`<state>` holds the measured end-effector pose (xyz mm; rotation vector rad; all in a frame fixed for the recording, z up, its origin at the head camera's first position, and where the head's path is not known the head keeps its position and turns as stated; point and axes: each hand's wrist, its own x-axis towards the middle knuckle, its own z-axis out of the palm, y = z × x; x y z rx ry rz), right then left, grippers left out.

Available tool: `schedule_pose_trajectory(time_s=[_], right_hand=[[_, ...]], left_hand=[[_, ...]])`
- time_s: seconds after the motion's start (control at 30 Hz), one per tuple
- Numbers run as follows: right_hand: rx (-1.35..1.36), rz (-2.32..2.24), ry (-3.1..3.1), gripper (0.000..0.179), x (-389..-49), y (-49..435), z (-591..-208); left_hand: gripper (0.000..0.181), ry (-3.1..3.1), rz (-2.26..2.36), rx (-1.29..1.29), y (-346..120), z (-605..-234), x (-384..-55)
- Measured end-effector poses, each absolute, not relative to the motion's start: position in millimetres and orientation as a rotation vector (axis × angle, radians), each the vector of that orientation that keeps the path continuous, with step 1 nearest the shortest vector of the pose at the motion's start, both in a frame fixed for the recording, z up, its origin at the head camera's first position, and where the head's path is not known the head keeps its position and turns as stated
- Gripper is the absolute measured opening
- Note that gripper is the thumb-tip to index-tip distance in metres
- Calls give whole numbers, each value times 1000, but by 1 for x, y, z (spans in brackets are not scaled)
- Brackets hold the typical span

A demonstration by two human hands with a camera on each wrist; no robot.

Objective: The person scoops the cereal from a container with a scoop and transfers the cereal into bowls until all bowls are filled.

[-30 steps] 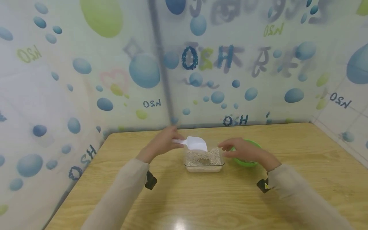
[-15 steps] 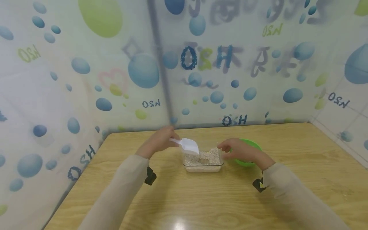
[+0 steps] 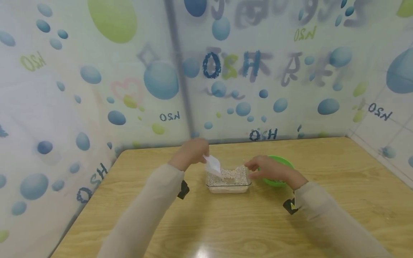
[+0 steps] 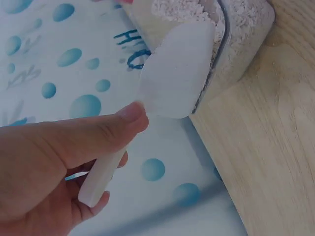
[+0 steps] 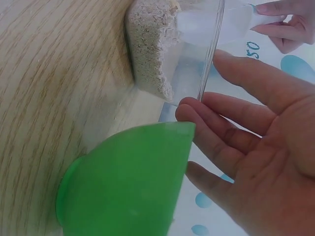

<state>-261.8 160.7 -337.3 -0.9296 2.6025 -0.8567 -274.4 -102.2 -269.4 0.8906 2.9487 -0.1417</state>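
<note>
My left hand (image 3: 193, 150) pinches the handle of a white plastic scoop (image 3: 213, 165) between thumb and fingers. The scoop's blade (image 4: 177, 71) tilts down over the left part of a clear rectangular container (image 3: 228, 190), its tip at the pale flakes (image 3: 237, 174), which look like oats. In the right wrist view, the blade reaches inside the clear wall, beside the flakes. My right hand (image 3: 271, 168) is at the container's right end, fingers loosely bent and apart; thumb and fingertips lie close to the rim (image 5: 211, 54). Whether they touch it, I cannot tell.
A green bowl (image 3: 280, 161) stands just right of the container, partly behind my right hand; it holds some dark bits. Everything stands on a wooden table (image 3: 226, 225). Behind it hangs a patterned curtain (image 3: 245, 86), close to the table's back edge.
The left hand first drew the scoop left, then moved back to the right and turned the blade steeper, tip down toward the flakes. The right hand has stayed almost still.
</note>
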Motion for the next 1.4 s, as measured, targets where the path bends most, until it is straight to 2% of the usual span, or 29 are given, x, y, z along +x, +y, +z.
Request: schedule_pose_trajectory(time_s=[0.2,0.4,0.87,1.2,1.4], right_hand=[[-933,-857,2591,42,-262,160,-336],[-934,-849,2591,41,-261,160,-334],[-956,-853,2591,41,-264,160,-338],[-961,-844,2600,40,-264,159,-339],[-940,-844,2608,40,-264,159,-339]], left_hand=[[21,2902,-225,870,-94,-279,-280],[21,2889,26,859,-99,-289,-282],[25,2811,255,1070,-97,-313,-290],[24,2761,432,1122,-96,-326,-284],[25,2767,401,1061,-95,-329,-279]])
